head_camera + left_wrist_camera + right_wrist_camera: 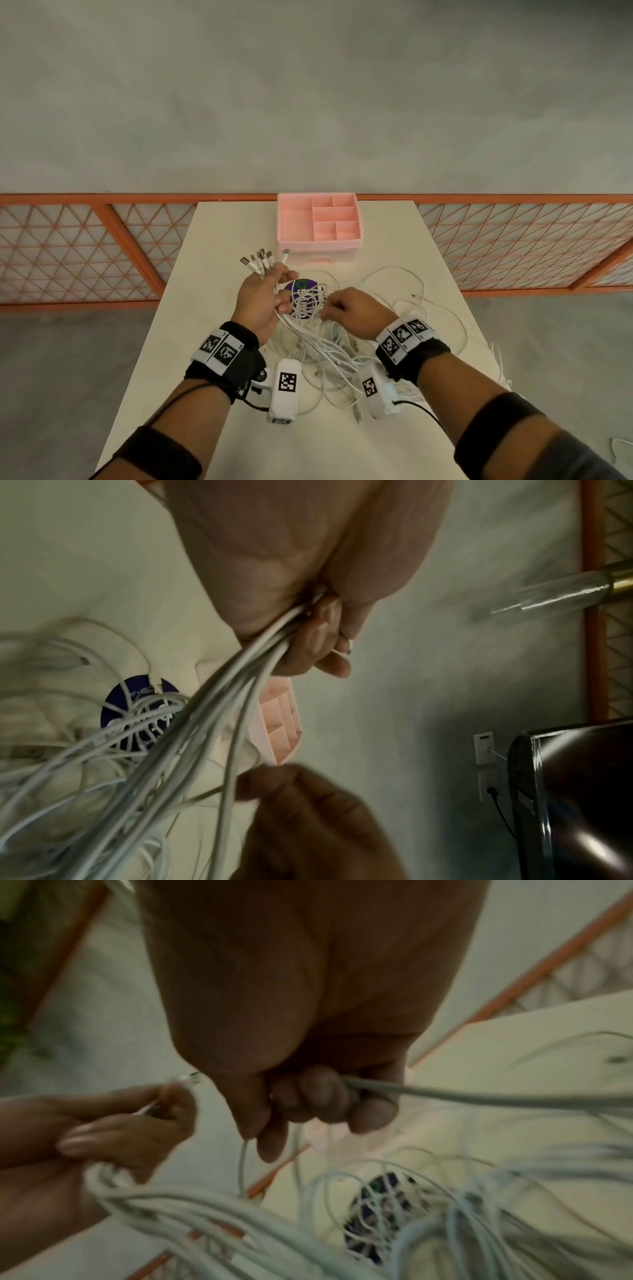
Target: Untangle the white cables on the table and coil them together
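Above the white table [428,240], the left hand [263,305] is closed around a bundle of white cables [318,342], their plug ends [262,262] fanned out past the fingers. Beside it, the right hand [349,313] has its fingers curled round one strand. Most loops lie tangled on the table below. Likely best: keep the plugs level and draw each strand out slowly.

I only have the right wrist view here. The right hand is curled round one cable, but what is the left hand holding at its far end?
Observer: The left hand grips a bunch of white cables, their USB plugs fanned out past the fingers.
Operator: What's beyond the tangle?
Observer: A pink organizer tray at the table's far edge, compartments bare.
Operator: Any cable off the table?
Observer: Yes, some strands hang over the right edge.
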`<move>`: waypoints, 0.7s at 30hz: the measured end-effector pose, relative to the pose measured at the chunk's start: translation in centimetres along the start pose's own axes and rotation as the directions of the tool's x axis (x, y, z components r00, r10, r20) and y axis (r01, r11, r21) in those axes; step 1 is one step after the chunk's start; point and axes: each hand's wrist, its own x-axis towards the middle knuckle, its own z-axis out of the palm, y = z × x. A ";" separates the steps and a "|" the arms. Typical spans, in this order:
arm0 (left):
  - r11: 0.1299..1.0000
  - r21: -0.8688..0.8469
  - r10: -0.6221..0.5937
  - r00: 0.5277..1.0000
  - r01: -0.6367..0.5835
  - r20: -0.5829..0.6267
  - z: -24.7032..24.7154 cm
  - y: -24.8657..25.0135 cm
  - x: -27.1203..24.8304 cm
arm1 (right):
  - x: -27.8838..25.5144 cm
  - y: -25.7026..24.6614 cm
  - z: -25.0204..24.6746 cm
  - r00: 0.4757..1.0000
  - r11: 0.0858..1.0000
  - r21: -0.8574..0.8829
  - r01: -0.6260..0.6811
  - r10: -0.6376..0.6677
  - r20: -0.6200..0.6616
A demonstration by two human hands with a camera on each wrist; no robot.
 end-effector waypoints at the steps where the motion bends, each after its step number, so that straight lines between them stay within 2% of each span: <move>1: 0.998 0.051 0.026 1.000 -0.027 0.016 0.2 0.2 -0.2 | 0.3 -1.1 -0.4 0.998 0.998 0.037 0.049 -0.048 -0.034; 4: 0.992 0.112 0.046 0.995 -0.056 0.089 0.9 0.3 -0.6 | 0.7 -4.4 -2.3 0.973 0.955 0.209 0.212 -0.185 -0.141; 6: 0.995 0.091 0.025 0.992 -0.036 0.124 1.2 0.1 -0.7 | 0.9 -6.3 -4.0 0.936 0.918 0.275 0.286 -0.206 -0.286; 10: 0.998 0.060 -0.011 0.988 0.002 0.157 0.7 -0.3 -0.6 | 0.7 -8.1 -8.1 0.815 0.824 0.416 0.385 -0.092 -0.573; 13: 0.999 0.042 -0.014 0.983 0.006 0.183 0.5 -0.3 -0.7 | 0.3 -7.5 -10.4 0.750 0.811 0.420 0.407 -0.035 -0.660; 16: 0.998 0.064 0.007 0.979 -0.020 0.203 0.8 0.1 -0.5 | 0.0 -5.8 -11.2 0.725 0.837 0.416 0.354 0.036 -0.688; 18: 0.997 0.062 0.021 0.980 -0.034 0.199 0.8 0.2 -0.3 | 0.1 -3.9 -11.4 0.722 0.891 0.387 0.237 0.105 -0.684; 19: 0.997 0.063 0.024 0.981 -0.037 0.193 0.8 0.2 -0.2 | 0.1 -2.9 -11.4 0.736 0.922 0.358 0.146 0.140 -0.663; 21: 0.995 0.088 0.023 0.983 -0.040 0.182 0.8 0.1 -0.1 | -0.2 -1.0 -11.0 0.802 0.964 0.260 -0.058 0.200 -0.562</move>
